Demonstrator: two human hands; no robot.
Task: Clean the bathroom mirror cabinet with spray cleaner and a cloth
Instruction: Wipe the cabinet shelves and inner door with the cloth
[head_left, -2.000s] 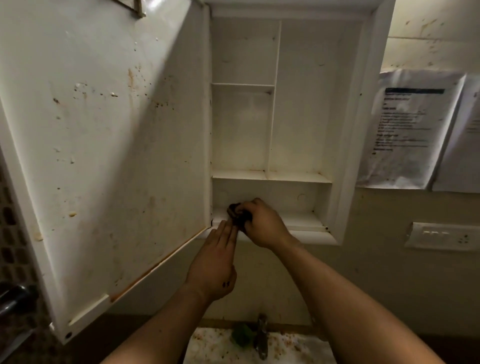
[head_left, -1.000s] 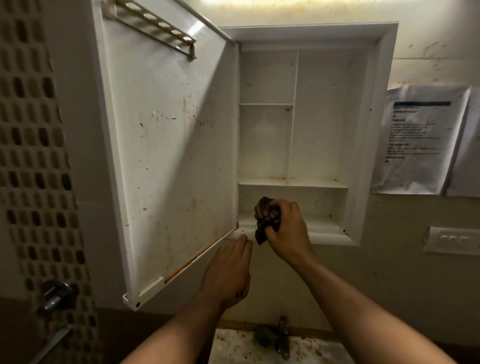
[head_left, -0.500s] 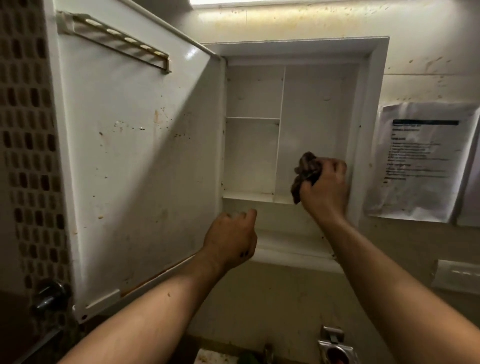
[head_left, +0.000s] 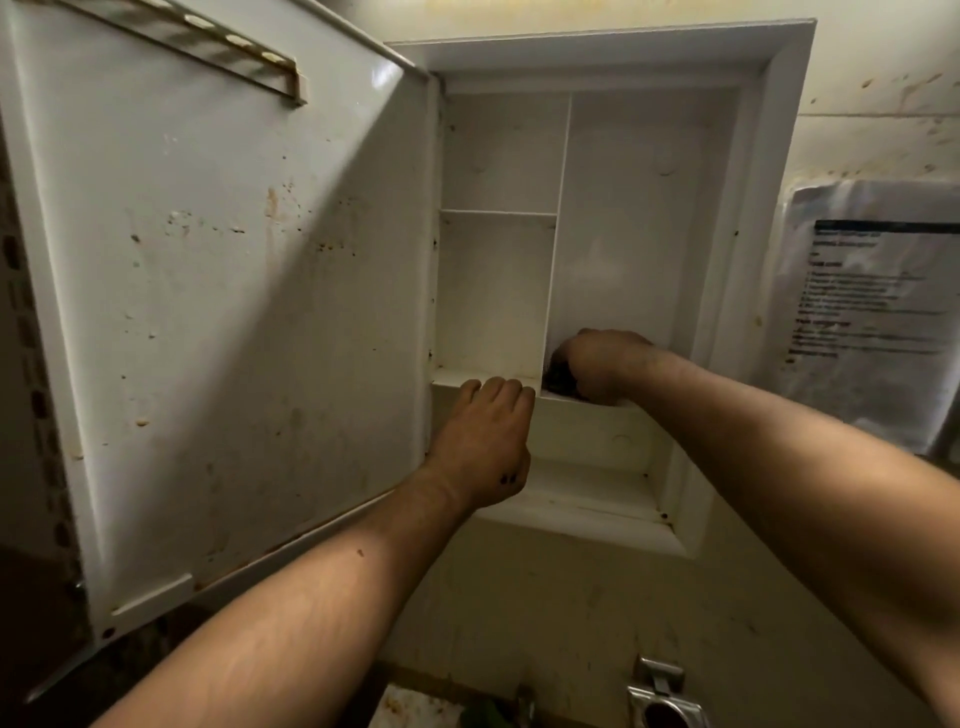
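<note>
- White recessed plastic wall cabinet (head_left: 779, 156): open; interior stained, dark specks along edges.
- White hinged door w/ brown spots (head_left: 234, 312): swung wide to L of cabinet; slotted metal rail (head_left: 239, 49) near its top.
- R hand (head_left: 605, 364): inside cabinet, at floor of tall R compartment; fingers curled tight round dark crumpled cloth (head_left: 558, 375).
- Cloth: mostly hidden by R hand; visible part pressed into bottom-L corner of that compartment, against thin white vertical divider (head_left: 557, 234) and down on mid shelf (head_left: 452, 375).
- L hand (head_left: 483, 436): in front of cabinet, below L compartment; fingers curled in loose fist, knuckles up at mid shelf's front edge; nothing seen in it; contact w/ shelf edge not resolvable.
- Low compartment under mid shelf: partly screened by L hand and R forearm.
- Printed paper sheet in clear sleeve (head_left: 872, 312): on wall just R of cabinet; text too blurred to read.
- Small metal fixture (head_left: 662, 699): on wall well below cabinet, toward R; type unclear.
</note>
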